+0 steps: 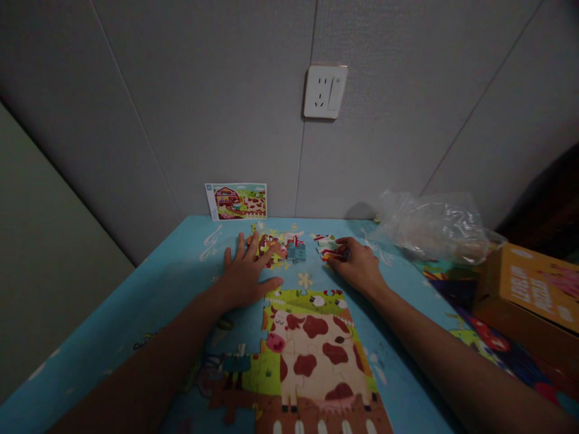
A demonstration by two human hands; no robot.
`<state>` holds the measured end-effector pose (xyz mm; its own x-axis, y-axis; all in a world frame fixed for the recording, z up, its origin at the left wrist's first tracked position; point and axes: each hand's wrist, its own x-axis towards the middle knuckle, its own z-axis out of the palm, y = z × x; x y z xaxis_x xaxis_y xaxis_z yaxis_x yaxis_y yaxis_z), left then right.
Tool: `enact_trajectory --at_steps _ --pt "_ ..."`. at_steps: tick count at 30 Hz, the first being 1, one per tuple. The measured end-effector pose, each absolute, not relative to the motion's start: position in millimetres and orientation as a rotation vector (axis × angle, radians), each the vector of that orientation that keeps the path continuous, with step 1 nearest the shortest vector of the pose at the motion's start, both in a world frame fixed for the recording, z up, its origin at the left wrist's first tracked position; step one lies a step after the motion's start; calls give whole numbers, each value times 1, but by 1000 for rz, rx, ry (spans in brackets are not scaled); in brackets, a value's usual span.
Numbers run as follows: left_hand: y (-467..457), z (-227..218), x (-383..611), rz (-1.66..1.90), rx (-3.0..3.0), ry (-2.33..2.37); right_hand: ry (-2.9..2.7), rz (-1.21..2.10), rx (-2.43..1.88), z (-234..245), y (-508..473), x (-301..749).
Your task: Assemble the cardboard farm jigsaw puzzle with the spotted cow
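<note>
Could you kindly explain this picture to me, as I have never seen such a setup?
No machine here: a camera worn on a person's head looks forward and down at their bare hands. On the blue surface lie a partly joined cow puzzle and, beyond it, loose pieces. The left hand spreads over some; the right hand is at others, though whether it grips one is unclear. A picture card stands by the wall; a plastic bag and orange box are at right.

The bare left hand [246, 274] lies palm down, fingers splayed, thumb extended sideways; its bare, tapering forearm [167, 355] slants inward from lower left. The bare right hand [359, 265] has fingers curled inward opposite the thumb; its bare right forearm [429, 334] slants inward from lower right
</note>
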<state>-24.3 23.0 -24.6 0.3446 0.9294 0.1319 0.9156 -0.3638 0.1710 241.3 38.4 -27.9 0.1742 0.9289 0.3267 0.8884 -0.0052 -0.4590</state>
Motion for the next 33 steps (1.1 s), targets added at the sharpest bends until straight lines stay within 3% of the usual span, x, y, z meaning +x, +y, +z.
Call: enact_trajectory --at_steps 7,13,17,20,24,28,33 --pt "24 -21 -22 463 2516 1725 -1655 197 -1777 -23 40 243" --pt "16 -11 -20 554 2712 1364 -1573 659 -1138 -21 27 223" --pt "12 -10 -18 520 2776 1122 -1639 876 -1008 -20 15 205" --pt "15 -12 -18 614 2763 1184 -1623 696 -1113 -19 22 217" --pt "20 -13 -18 716 2678 1389 -1416 231 -1594 -21 42 252" --pt "21 -12 -18 796 2620 1499 -1598 171 -1911 -28 49 263" --pt "21 -12 -19 786 2631 1449 -1701 76 -1915 -24 42 252"
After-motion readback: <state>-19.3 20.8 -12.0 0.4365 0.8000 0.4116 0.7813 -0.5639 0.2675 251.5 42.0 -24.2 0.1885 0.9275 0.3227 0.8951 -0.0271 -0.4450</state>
